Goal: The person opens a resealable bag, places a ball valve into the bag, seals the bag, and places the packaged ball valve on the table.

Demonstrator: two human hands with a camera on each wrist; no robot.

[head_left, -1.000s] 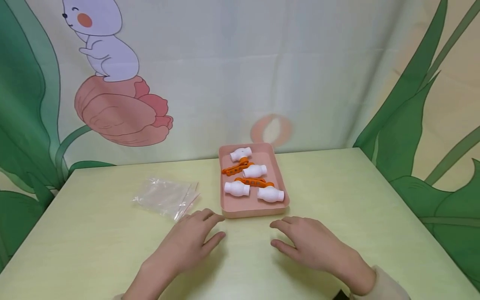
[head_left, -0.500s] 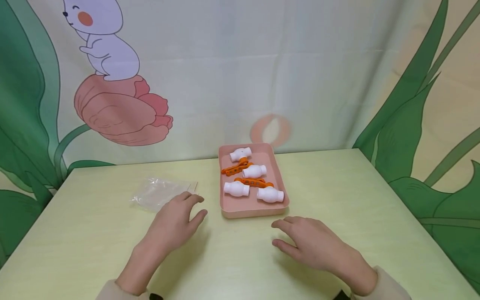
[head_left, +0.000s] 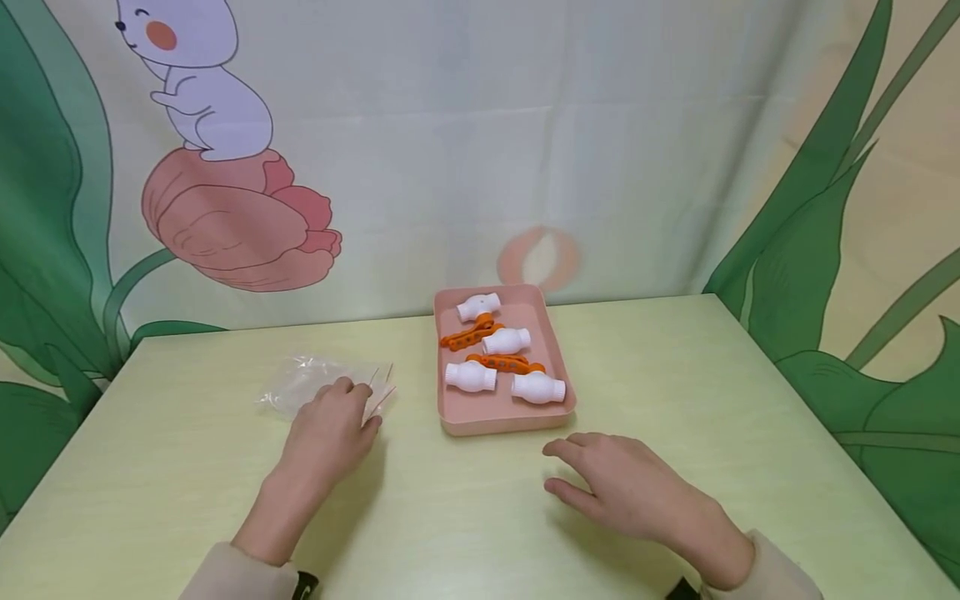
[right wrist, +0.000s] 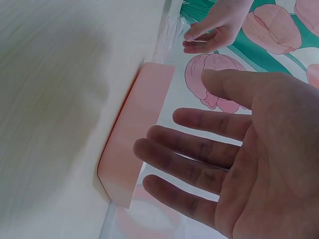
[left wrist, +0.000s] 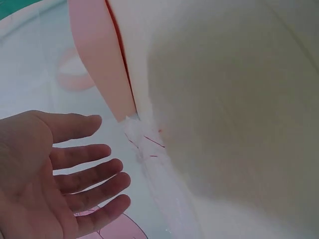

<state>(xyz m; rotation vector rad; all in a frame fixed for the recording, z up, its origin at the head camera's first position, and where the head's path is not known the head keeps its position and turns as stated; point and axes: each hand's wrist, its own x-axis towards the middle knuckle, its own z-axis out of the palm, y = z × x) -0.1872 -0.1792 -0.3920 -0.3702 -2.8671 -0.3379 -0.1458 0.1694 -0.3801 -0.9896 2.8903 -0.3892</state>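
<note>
My left hand (head_left: 330, 433) hovers over the near right part of some clear plastic zip bags (head_left: 300, 385), which lie on the table left of the tray. In the left wrist view its fingers (left wrist: 94, 177) are spread and loosely straight, with a gap between them and the bags (left wrist: 162, 184). My right hand (head_left: 626, 487) hangs above the table in front of the tray, fingers relaxed and holding nothing. The pink tray (head_left: 502, 414) carries several white plastic pieces (head_left: 538, 387) with bulging middles and ribbed ends. Two orange perforated strips (head_left: 506, 363) lie among them.
The pale yellow table (head_left: 465, 517) reaches back to a printed curtain (head_left: 420, 167). The tray stands near the table's far edge, close to the curtain. In the right wrist view the tray's side wall (right wrist: 137, 114) is beyond my fingers.
My left hand has moved left and a little farther away, from beside the tray's near corner to above the plastic bags. The right hand has stayed almost still.
</note>
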